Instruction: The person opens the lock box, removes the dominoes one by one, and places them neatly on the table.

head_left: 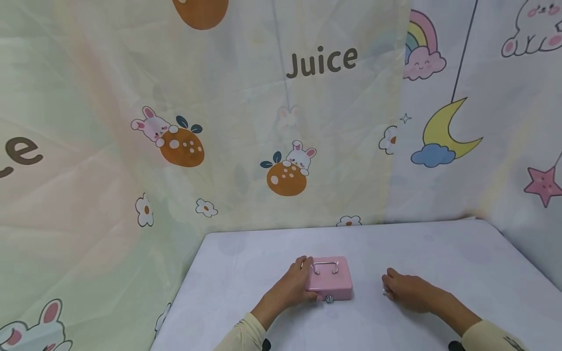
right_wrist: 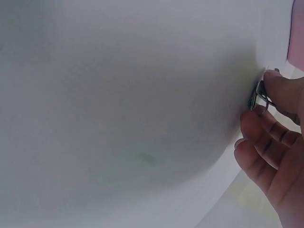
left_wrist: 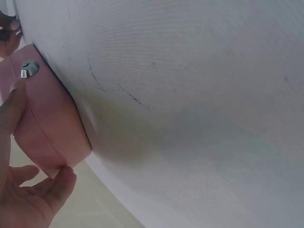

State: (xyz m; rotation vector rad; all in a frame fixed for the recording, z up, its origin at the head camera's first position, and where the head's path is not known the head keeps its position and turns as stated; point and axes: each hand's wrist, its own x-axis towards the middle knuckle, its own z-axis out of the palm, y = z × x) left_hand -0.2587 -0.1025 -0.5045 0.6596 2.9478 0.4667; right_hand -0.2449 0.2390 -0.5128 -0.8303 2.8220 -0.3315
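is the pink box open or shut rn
Shut: the pink box shows only a thin seam along its side, with no gap. Whether its lock is locked, I cannot tell.

I have the box point(head_left: 329, 283) on the table point(head_left: 254, 253), its handle point(head_left: 326, 263) on top and its lock point(head_left: 329, 299) at the front. From my remote seat, I see the left hand point(head_left: 291, 286) against the box's left side; the right hand point(head_left: 410, 292) is to the box's right, apart from it, with a small ring point(right_wrist: 260, 95) in its grip. Behind the box is the wall sheet point(head_left: 241, 97).
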